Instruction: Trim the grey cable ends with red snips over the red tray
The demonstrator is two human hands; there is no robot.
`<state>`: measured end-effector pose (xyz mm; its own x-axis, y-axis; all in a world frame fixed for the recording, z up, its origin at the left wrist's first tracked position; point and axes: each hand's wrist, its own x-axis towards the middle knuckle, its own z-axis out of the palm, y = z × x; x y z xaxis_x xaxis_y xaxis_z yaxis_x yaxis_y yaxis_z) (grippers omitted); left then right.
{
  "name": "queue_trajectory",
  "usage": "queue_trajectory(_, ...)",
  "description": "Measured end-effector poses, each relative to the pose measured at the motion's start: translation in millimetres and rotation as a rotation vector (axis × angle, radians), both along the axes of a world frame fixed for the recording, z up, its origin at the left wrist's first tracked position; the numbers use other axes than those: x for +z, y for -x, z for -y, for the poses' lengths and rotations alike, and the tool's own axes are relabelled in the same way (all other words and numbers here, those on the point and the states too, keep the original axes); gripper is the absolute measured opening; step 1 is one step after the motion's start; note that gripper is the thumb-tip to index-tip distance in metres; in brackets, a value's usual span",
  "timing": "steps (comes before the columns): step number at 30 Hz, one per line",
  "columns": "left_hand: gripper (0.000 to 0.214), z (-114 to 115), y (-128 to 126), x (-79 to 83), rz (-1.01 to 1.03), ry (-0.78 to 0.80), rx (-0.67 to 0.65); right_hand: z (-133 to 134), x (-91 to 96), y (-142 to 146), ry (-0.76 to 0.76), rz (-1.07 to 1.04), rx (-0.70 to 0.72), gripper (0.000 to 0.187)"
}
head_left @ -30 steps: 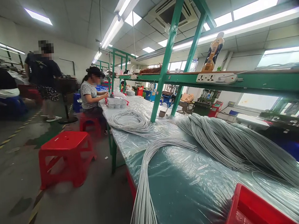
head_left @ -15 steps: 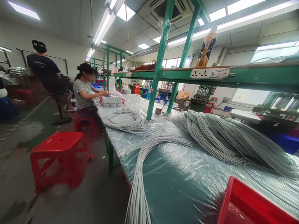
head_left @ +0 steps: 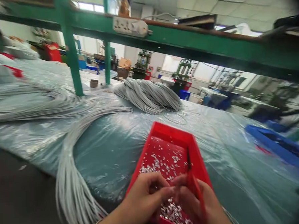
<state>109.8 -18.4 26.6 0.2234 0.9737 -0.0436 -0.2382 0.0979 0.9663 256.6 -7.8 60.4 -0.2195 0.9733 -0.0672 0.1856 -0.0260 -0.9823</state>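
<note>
At the far left, a flat spread of grey cables lies on the plastic-covered tabletop, and just right of it a long bundle of grey wires curves across the surface and hangs over the near edge. Behind these stands a green post carrying a green shelf, with a white power strip fixed along its front. Past the post, toward the middle, a thick coil of grey cable rests on the tabletop, well apart from the hanging bundle. Near the middle of the near edge sits a red tray scattered with small white bits. Both hands are over its near end. The left hand is curled, fingertips pinched together right above the white bits and touching the fingers of the other hand; whether it grips one of the bits cannot be told through the blur. The right hand is closed around a thin red stick-like tool that stands nearly upright just inside the tray's right wall. Further right, a blue bin lies at the far edge of the tabletop, well apart from the tray.
</note>
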Motion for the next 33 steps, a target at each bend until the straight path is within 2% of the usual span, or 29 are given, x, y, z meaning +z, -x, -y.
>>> queue_trajectory(1, 0.024, -0.4, -0.7, -0.6, 0.048, 0.017, 0.003, -4.3, -2.8, 1.4, 0.138, -0.138, 0.041, 0.043)
queue_trajectory(5, 0.028, 1.9, -0.2, 1.4, 0.095, 0.015, 0.013, -12.0, -8.2, 8.1, 0.239, -0.249, -0.001, 0.041)
queue_trajectory(8, 0.027, 5.2, -0.6, 4.4, 0.083, -0.018, 0.025, -9.5, -4.7, 10.4, 0.248, -0.24, 0.039, 0.042)
queue_trajectory(10, 0.028, 7.2, -1.2, 6.5, 0.07, 0.01, 0.055, -8.3, -0.7, 8.4, 0.151, -0.18, 0.006, 0.039)
queue_trajectory(13, 0.031, 9.9, -1.5, 8.1, 0.047, 0.086, 0.069, -9.4, 4.6, 0.5, -0.083, -0.03, -0.104, 0.028)
queue_trajectory(16, 0.029, 12.4, -1.3, 0.4, 0.03, 0.092, 0.054, -14.5, 6.7, -11.4, -0.224, 0.143, -0.1, 0.015)
queue_trajectory(18, 0.019, 13.9, -2.0, -12.6, -0.064, -0.046, -0.004, -21.1, 5.7, -21.4, -0.298, 0.253, -0.074, 0.008)
queue_trajectory(20, 0.011, 14.3, -3.2, -27.9, -0.244, -0.35, -0.14, -30.6, 2.2, -32.3, -0.361, 0.34, -0.052, 0.005)
queue_trajectory(21, 0.015, 14.2, -3.5, -34.1, -0.322, -0.531, -0.227, -36.1, -0.5, -37.5, -0.376, 0.371, -0.036, 0.007)
queue_trajectory(23, 0.019, 15.4, -2.7, -38.7, -0.403, -0.707, -0.31, -46.2, -6.5, -46.2, -0.375, 0.407, -0.015, 0.018)
queue_trajectory(26, 0.021, 25.2, 3.0, -23.5, -0.412, -0.655, -0.278, -51.1, -12.0, -54.2, -0.366, 0.407, -0.04, 0.025)
queue_trajectory(28, 0.029, 33.2, 10.9, -7.8, -0.564, -0.506, -0.139, -46.6, -11.4, -58.4, -0.36, 0.376, -0.074, 0.026)
queue_trajectory(29, 0.029, 35.8, 16.0, -1.7, -0.557, -0.511, -0.127, -43.1, -10.1, -60.8, -0.34, 0.355, -0.086, 0.029)
queue_trajectory(31, 0.025, 38.0, 27.4, 3.7, -0.535, -0.498, -0.054, -34.6, -6.3, -67.3, -0.297, 0.307, -0.124, 0.031)
queue_trajectory(33, 0.021, 39.9, 37.2, 1.0, -0.556, -0.494, -0.047, -23.7, -1.7, -75.7, -0.262, 0.251, -0.165, 0.028)
